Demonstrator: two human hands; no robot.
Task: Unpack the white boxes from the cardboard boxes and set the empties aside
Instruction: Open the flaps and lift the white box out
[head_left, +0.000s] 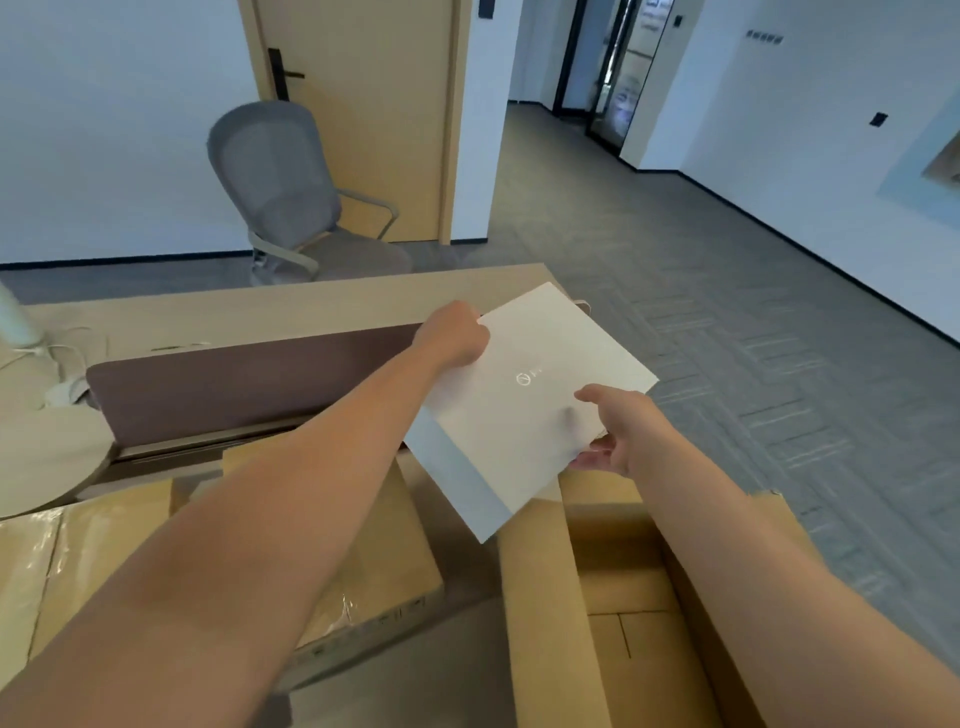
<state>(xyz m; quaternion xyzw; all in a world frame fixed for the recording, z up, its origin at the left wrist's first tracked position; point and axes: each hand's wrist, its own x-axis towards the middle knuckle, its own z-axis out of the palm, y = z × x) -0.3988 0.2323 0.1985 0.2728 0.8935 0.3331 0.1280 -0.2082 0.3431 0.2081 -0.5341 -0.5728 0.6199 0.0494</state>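
While aloft, white box (530, 395) between hands (452, 335) (626, 431)

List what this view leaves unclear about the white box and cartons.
Head view:
1. the white box: print too blurred to read.
2. the left hand: fingertips hidden behind its knuckles.
3. the right hand: fingers mostly under the box.
4. the open cardboard box: near end cut by the bottom edge, partly behind the right forearm.
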